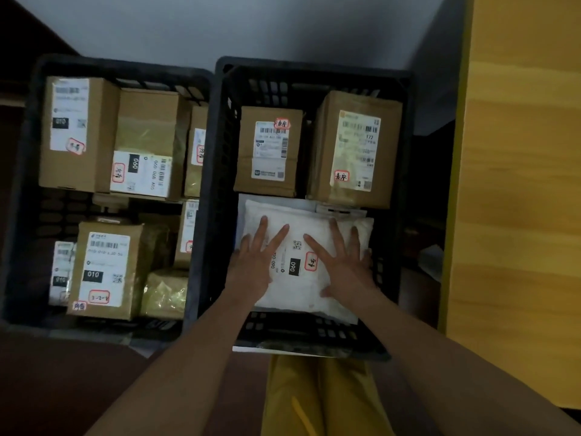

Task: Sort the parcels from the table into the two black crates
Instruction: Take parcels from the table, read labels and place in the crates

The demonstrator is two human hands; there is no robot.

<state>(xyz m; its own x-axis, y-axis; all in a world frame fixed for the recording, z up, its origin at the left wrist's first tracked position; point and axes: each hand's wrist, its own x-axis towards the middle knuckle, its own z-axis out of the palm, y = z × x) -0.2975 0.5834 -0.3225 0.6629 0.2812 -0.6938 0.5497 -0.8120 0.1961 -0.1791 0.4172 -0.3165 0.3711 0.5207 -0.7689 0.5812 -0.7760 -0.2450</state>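
White parcel [301, 262] under flat, spread fingers [263, 229].

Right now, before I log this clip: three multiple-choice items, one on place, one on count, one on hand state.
1. Where does the white soft parcel lie?
A. left crate
B. right crate
C. floor

2. How many brown boxes stand behind it in that crate?
A. two
B. four
C. none

3. How are both hands?
A. fists
B. flat, fingers spread
C. hanging idle

B: it lies in the right crate.
A: two boxes.
B: left hand and right hand press flat on it.
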